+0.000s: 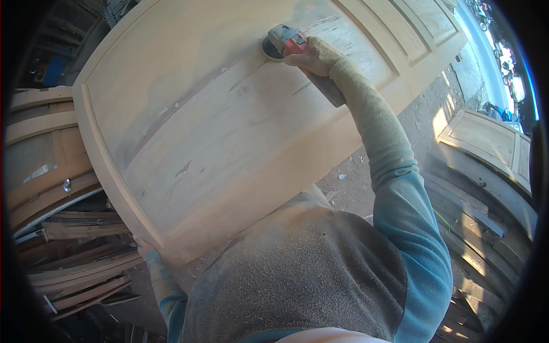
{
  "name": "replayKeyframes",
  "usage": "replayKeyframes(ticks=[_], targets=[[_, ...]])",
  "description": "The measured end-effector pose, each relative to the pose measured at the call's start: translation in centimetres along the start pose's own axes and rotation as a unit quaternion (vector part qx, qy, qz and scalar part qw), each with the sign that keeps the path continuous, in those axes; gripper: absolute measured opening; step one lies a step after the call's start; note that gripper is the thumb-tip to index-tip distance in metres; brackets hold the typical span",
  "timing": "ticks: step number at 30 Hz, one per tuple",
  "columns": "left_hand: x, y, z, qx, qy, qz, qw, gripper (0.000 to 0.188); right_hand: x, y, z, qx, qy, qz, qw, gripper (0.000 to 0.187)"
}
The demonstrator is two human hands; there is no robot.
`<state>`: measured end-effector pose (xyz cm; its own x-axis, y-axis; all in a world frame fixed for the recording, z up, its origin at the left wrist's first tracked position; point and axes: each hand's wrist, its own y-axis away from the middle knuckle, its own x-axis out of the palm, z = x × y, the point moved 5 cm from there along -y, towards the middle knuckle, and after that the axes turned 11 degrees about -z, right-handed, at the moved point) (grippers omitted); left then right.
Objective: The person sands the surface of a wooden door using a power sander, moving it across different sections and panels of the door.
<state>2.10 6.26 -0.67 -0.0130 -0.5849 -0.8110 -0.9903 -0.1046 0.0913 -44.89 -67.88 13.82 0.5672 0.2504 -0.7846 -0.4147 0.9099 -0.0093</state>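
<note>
Under the right hand (317, 56) lies the door (229, 143), open surface leftward, near edge bodyward. That hand is clamped on the sander (290, 41), any lettering unreadable. Well leftward, the left hand (146, 248) touches the door's corner, its closure unclear.

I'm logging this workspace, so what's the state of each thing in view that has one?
Power tool: gripped; running or off, cannot tell
Right hand: closed around the tool
Wooden door: surface patchy, grey and pale
Left hand: at door's corner, grip partly hidden
Right sleeve: dusty
Wood pieces, left: piled
</note>
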Motion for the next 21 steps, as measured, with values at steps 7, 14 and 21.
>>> replayKeyframes(ticks=[7, 14, 21], targets=[[0.2, 2.1, -3.0, -0.005, -0.034, -0.011, 0.999, 0.087, -10.1, 2.5, -15.7, 0.201, 0.032, -0.058, 0.977, 0.069], [0.5, 1.3, -2.2, 0.004, -0.041, -0.007, 0.999, 0.089, -13.4, 8.1, -19.6, 0.239, 0.024, -0.085, 0.967, 0.066], [0.4, 0.6, -0.9, 0.005, -0.015, 0.0, 1.0, 0.091, -11.3, 6.6, -14.9, 0.177, 0.031, -0.068, 0.981, 0.059]])
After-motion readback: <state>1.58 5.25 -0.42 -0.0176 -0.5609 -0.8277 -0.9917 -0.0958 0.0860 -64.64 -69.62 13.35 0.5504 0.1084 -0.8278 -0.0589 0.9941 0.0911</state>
